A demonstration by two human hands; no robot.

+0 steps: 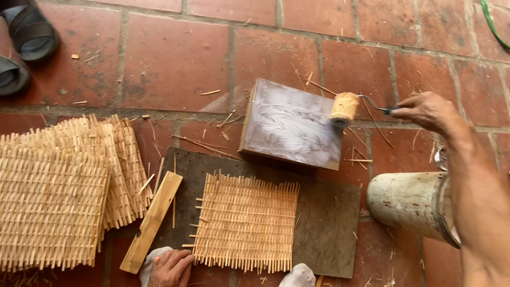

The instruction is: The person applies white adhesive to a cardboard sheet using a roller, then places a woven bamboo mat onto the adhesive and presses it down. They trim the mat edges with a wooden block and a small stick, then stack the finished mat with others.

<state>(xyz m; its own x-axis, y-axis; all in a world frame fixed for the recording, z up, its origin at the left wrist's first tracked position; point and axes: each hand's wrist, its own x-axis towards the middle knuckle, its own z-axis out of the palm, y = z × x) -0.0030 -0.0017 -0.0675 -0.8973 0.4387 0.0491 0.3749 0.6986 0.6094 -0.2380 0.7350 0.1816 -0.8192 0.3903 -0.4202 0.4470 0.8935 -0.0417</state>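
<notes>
A small paint roller (345, 108) rests its yellowish foam sleeve on the right edge of a flat square board (291, 126) whose top is smeared with a wet whitish coat, probably glue. The roller looks light and easy to steer; its sleeve is soft and likely sticky, so the sensible place to hold it is the far end of the thin wire handle, well away from the wet part. That is where the right hand (425, 110) grips it, fingers closed around the handle. The board seems stiff and fairly light; its coated face would be slippery and messy to touch, so its bare edges or underside are the places to lift it.

The board lies on the red tile floor (175, 58), its near edge overlapping a dark mat (326, 223). On that mat sits a woven square of thin bamboo slats (245, 222), light, springy and probably fragile at its loose fringed ends. The left hand (171, 267) rests at the bottom of the view, curled over a pale cloth (150, 264) just beside the woven square's near left corner.

A short wooden strip (152, 221) lies at the mat's left edge. Left of it is a stack of similar woven squares (58, 196). A worn whitish tub (411, 204) lies on its side under the right forearm. Dark sandals (26, 37) sit at the top left.
</notes>
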